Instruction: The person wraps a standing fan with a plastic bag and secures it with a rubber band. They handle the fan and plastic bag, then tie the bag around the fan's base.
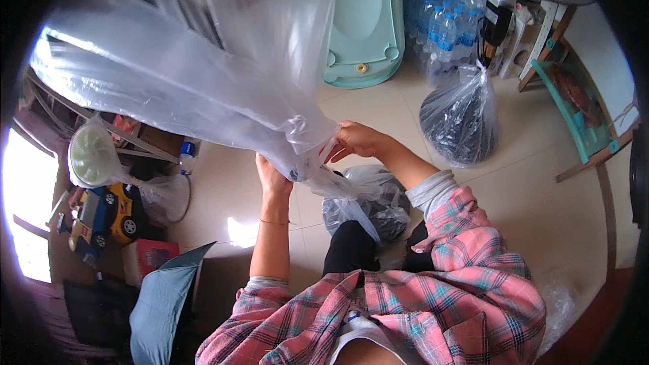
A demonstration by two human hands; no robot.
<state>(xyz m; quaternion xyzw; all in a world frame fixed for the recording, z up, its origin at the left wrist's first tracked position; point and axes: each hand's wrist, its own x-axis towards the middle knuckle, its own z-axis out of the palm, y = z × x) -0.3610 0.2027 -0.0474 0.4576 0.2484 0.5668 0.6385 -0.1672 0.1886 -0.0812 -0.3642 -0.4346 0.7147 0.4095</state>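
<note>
A large translucent plastic bag spreads from the upper left down to the middle. Its gathered lower end is between my two hands. My left hand grips the bag's edge from below, fingers partly hidden behind the film. At the right side of the gathered plastic is my right hand, fingers bent against it. Below them, between my legs, a dark round base wrapped in clear plastic stands on the floor; how it connects to the large bag is partly hidden.
Another dark base in plastic stands to the right, near packed water bottles and a green plastic tub. On the left are a bagged fan head, toy trucks, a red box and an umbrella.
</note>
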